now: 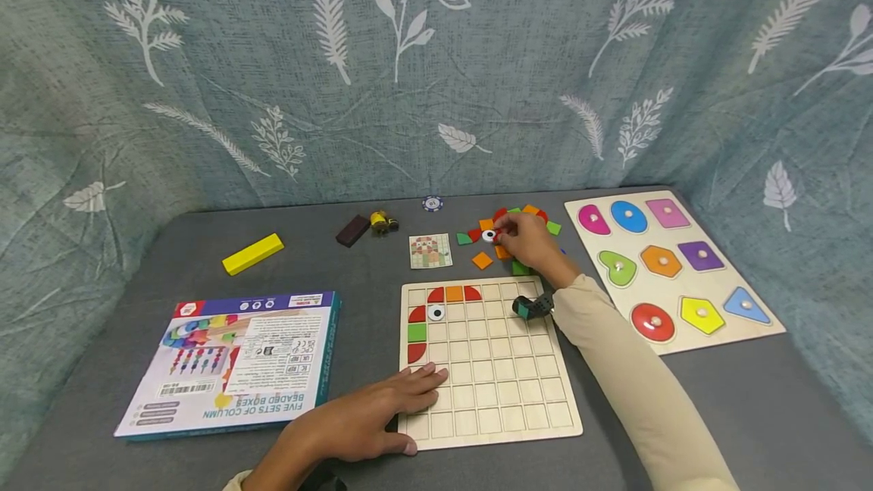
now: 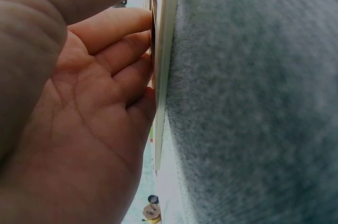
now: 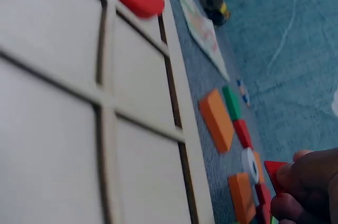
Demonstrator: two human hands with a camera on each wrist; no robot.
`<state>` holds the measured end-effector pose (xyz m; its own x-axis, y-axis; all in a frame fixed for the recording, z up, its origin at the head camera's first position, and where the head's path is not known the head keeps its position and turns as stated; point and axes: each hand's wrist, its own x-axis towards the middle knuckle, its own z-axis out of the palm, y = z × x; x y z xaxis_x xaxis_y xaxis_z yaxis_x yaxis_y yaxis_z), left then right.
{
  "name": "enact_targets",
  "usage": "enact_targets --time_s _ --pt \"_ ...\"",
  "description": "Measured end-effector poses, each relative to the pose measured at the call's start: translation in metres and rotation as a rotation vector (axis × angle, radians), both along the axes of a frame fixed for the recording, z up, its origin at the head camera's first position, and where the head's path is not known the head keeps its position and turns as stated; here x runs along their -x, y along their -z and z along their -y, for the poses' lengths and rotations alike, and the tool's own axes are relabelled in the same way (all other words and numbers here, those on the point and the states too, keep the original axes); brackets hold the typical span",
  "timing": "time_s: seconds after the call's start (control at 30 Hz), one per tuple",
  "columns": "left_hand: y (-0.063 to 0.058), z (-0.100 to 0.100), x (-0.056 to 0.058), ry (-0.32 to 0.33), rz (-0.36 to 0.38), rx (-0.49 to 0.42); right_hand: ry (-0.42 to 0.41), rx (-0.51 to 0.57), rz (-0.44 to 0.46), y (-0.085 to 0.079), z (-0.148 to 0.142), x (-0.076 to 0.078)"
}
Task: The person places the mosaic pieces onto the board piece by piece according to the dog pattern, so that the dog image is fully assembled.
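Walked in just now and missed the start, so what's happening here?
A person's right hand pinches a red piece by the loose coloured pieces beyond a gridded board. The left hand rests at the board's left edge. Seven pieces sit toward its far left corner; most cells are bare.

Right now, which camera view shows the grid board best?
The head view: it shows nearly the whole grid board from above. The left wrist view shows mainly its edge, side-on; the right wrist view, a few squares up close.
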<state>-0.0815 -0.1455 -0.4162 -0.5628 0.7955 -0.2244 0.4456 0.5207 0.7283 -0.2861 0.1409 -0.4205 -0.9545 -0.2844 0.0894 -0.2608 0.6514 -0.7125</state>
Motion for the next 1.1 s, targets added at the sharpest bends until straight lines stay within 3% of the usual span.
enact_targets --time_s 0.13,0.5,1.1 --pt "0.000 0.001 0.000 0.003 0.000 -0.005 -0.032 0.008 -0.051 0.000 0.002 -0.009" --pt "0.002 0.000 0.000 0.007 -0.005 -0.012 -0.235 -0.012 -0.088 0.000 0.014 -0.033" --pt "0.003 0.000 0.001 0.005 -0.024 -0.012 -0.455 -0.054 0.004 -0.012 0.035 -0.069"
